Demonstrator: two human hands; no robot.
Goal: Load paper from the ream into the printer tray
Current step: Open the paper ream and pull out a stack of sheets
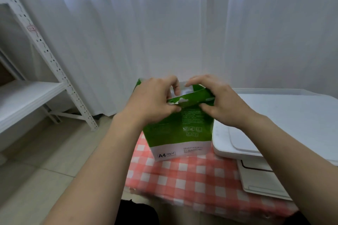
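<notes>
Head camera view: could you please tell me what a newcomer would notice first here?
The green A4 paper ream stands upright mid-frame on a red-checked cloth, its torn top gripped by the left hand and right hand. A white printer sits immediately right of it.

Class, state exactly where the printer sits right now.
In the head view the white printer sits at the right, on the checked cloth, just right of the upright green ream.

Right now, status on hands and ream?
Left hand and right hand both gripping wrapper flap. Ream upright on checked cloth, partly opened. Printer beside, unobstructed.
</notes>
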